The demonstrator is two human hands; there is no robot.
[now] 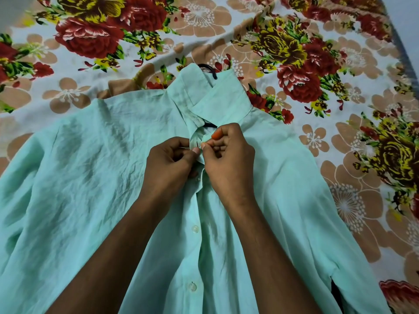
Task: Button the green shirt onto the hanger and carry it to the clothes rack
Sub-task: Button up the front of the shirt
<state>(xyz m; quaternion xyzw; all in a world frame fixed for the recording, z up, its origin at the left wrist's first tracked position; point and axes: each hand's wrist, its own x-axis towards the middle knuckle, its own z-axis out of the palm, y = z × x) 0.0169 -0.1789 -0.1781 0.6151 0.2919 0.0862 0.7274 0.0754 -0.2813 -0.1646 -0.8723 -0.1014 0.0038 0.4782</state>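
Both forearms are reaching in over the green shirt (90,177) lying flat on the floral bedsheet (340,64). Left hand (170,164) and right hand (229,155) are pinching the placket under the collar, looks like doing up the top button, next pushing it through, hanger (209,70) poking out.

Both bare forearms reach forward from the near edge and converge toward the middle, wrists close together. The left hand (169,165) is curled, knuckles up, its thumb and forefinger pressed together in a pinch at the tip nearest the other hand. The right hand (229,158) sits just beside it, almost touching, its fingers (223,141) bent inward and the thumb meeting the forefinger in a matching pinch. One right fingertip carries orange colouring. The two pinches face each other, thumb tips nearly meeting, while the remaining fingers of each hand fold loosely into the palms behind them.
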